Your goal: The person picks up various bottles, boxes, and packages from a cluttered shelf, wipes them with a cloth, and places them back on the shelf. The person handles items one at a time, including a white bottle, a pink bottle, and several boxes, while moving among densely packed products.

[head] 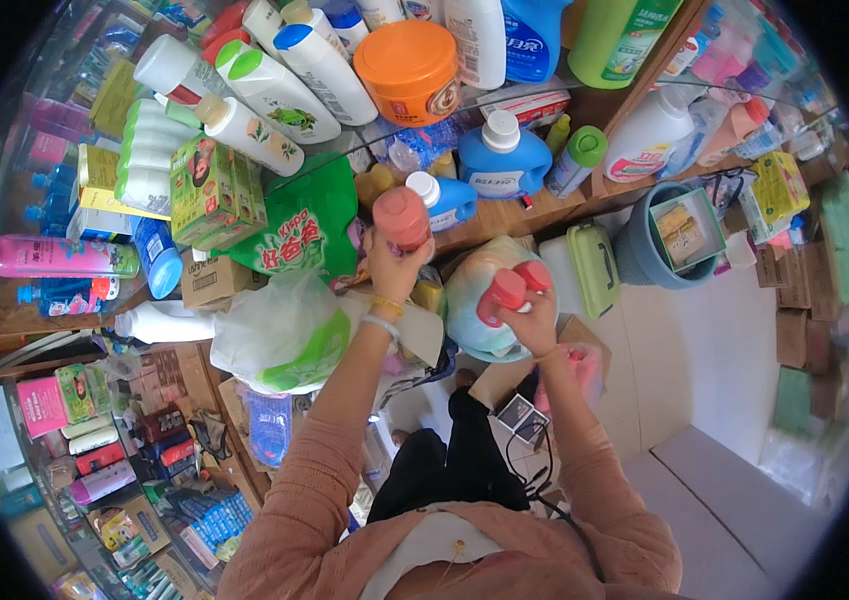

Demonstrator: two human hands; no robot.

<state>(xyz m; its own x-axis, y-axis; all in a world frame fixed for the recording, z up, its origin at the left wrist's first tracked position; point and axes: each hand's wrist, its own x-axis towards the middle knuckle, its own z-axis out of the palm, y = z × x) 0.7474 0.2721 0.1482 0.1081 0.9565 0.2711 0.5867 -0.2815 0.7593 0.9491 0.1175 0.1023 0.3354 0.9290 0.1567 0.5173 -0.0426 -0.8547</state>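
Observation:
A coral-pink bottle (400, 217) stands up from my left hand (392, 271), its fingers wrapped around the lower part. My right hand (533, 321) grips small bottles with red caps (508, 287); two caps show, and the palm hides the rest. Behind that hand is a bulging multicoloured plastic bag (481, 251). Below my left forearm's left side lies a white and green plastic bag (274, 337). Just left of the coral-pink bottle is a green Kispa package (304, 221). Blue detergent jugs (505, 159) with white caps stand on the shelf beyond my hands.
A glass shelf above carries shampoo bottles (282, 97) and an orange tub (408, 71). On the right are a lidded box with a green top (591, 271) and a grey-blue bucket (638, 262). Cables (537, 472) hang near my legs. More goods crowd the shelves (244, 457) at lower left.

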